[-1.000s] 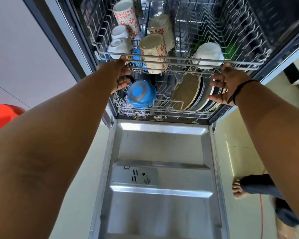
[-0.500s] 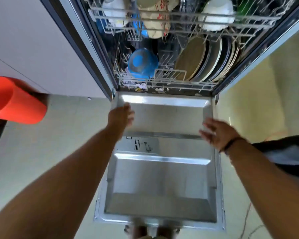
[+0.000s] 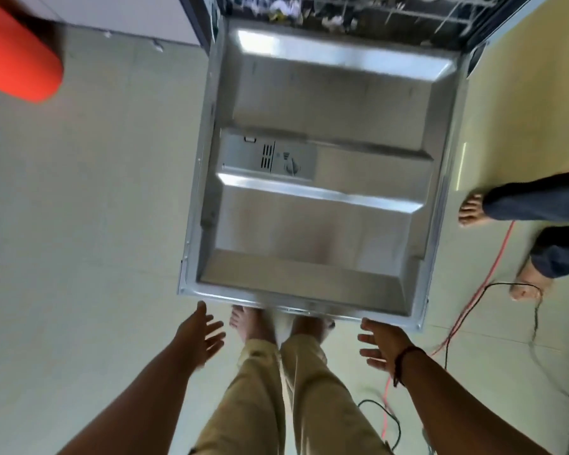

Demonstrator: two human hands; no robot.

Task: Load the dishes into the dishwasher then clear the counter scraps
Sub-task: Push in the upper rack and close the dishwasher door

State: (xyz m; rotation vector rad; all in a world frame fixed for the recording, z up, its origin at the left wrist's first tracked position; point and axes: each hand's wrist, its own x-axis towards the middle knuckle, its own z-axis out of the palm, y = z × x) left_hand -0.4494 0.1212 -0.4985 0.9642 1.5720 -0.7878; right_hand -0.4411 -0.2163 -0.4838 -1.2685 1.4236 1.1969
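The dishwasher door [image 3: 325, 231] lies flat and open in front of me, its steel inner face up, with the detergent compartment [image 3: 270, 158] at mid-left. Only the front edge of the lower rack [image 3: 358, 11] shows at the top; the dishes are out of view. My left hand [image 3: 199, 336] hovers open just below the door's near left corner. My right hand [image 3: 380, 343], open with fingers spread and a dark band on the wrist, is just under the near right part of the door edge. Neither hand holds anything.
My bare feet [image 3: 276, 323] stand at the door's near edge. Another person's feet [image 3: 473, 208] are on the floor at the right. A red cable [image 3: 486, 280] and a black cable [image 3: 535, 310] trail across the floor there. An orange object [image 3: 17, 60] is at top left.
Both hands left the upper rack, dropped past the door's inner face and now sit at its near edge. The view has tilted down, so the racks have slid out of sight.
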